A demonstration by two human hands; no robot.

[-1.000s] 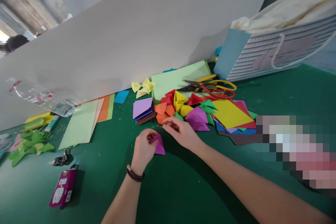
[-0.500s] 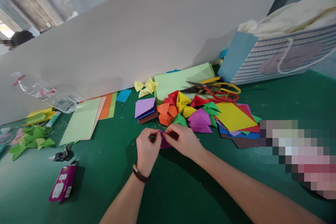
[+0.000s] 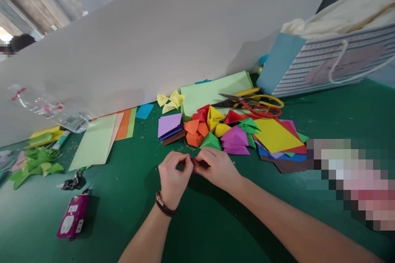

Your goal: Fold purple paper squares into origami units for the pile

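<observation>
Between my fingertips is a small piece of purple paper [image 3: 193, 160], mostly hidden by the fingers. My left hand [image 3: 175, 171] pinches its left side, thumb against forefinger. From the right, my right hand [image 3: 216, 168] pinches the same paper, the two hands almost touching. Just beyond them lie folded paper pieces: orange ones [image 3: 195, 131], a yellow one [image 3: 215, 119], a green one [image 3: 211, 141] and purple ones [image 3: 235, 139]. A small stack of lilac, blue and brown paper [image 3: 169, 125] sits behind my left hand.
Scissors [image 3: 259, 107] rest on pale green sheets [image 3: 216, 90] at the back. Coloured squares [image 3: 279, 135] are piled at right, near a striped paper bag [image 3: 333, 61]. At left are a plastic bottle [image 3: 49, 107], green paper scraps [image 3: 37, 164], keys [image 3: 72, 181] and a purple packet [image 3: 74, 215].
My hands have drawn closer together at the fingertips, and less of the purple paper shows. The objects on the table stay in place; the view has shifted slightly.
</observation>
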